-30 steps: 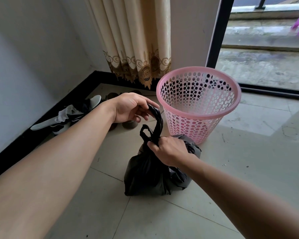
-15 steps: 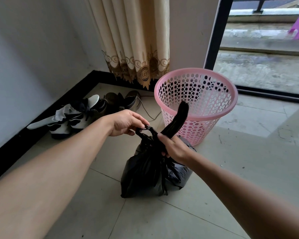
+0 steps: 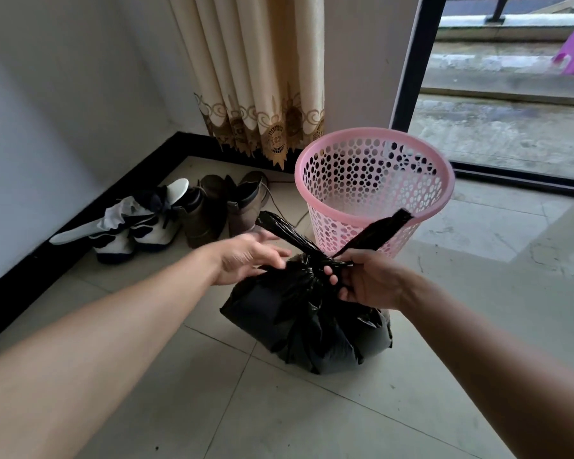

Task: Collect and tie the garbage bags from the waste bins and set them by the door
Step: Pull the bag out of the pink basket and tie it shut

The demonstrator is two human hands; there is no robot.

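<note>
Firmly gripping, with the right hand (image 3: 368, 281), the gathered neck of the black garbage bag (image 3: 299, 329), fingers curled round the bunched plastic at the knot. Held out from the other side, the left hand (image 3: 246, 260), fingers straight and loose, closed on nothing, motion-blurred; close against the bag's top, actual contact impossible to tell. Sticking up from between both hands, two free ends: the left tail (image 3: 279, 226) slanting up past the left fingertips, the right tail (image 3: 378, 231) slanting up beyond the right hand, across the front of the pink bin (image 3: 371, 132). Directly below the hands, sitting on the tiled floor (image 3: 312, 419), the bag's full body. Just beyond the right hand, standing upright, the perforated bin. Beyond the left hand, along the black skirting (image 3: 30, 276), brown boots (image 3: 219, 207) and white shoes (image 3: 130, 236). Farther off, a cream curtain (image 3: 256, 61) with a gold-patterned hem, and beyond the bin a dark door frame (image 3: 416, 61).
</note>
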